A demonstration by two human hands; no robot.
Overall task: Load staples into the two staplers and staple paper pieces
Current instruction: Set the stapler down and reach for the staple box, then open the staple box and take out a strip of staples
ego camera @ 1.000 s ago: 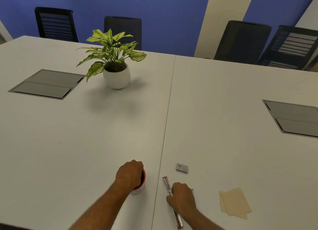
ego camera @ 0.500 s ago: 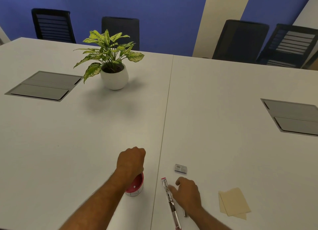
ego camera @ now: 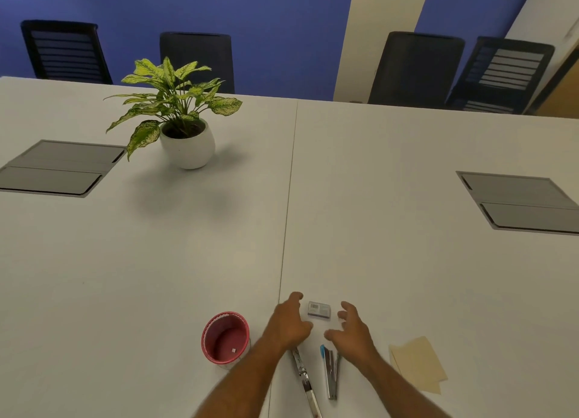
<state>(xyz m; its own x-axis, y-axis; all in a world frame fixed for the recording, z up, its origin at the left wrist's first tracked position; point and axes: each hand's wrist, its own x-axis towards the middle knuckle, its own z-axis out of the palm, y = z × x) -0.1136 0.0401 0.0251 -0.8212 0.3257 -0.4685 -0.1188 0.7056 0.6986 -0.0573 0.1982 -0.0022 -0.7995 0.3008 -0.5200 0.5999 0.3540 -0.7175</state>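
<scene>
A small grey staple box [ego camera: 319, 310] lies on the white table [ego camera: 407, 276] near its front edge. My left hand [ego camera: 289, 322] and my right hand [ego camera: 352, 331] hover on either side of the box with relaxed fingers, touching nothing. Behind the hands lie two staplers: an opened one with red trim [ego camera: 305, 383], partly hidden under my left wrist, and a blue-tipped metal one [ego camera: 329, 370] to its right. Cream paper pieces [ego camera: 418, 364] lie stacked at the right.
A red round container [ego camera: 226, 339] stands left of my left arm, with a small white bit inside. A potted plant [ego camera: 185, 132] stands far left. Grey cable hatches [ego camera: 59, 167] [ego camera: 520, 201] sit in the table at both sides. Black chairs [ego camera: 416, 70] line the far edge.
My left hand has left the red container and moved right to the staple box. My right hand has let go of the staplers and moved forward. The blue-tipped stapler now lies uncovered.
</scene>
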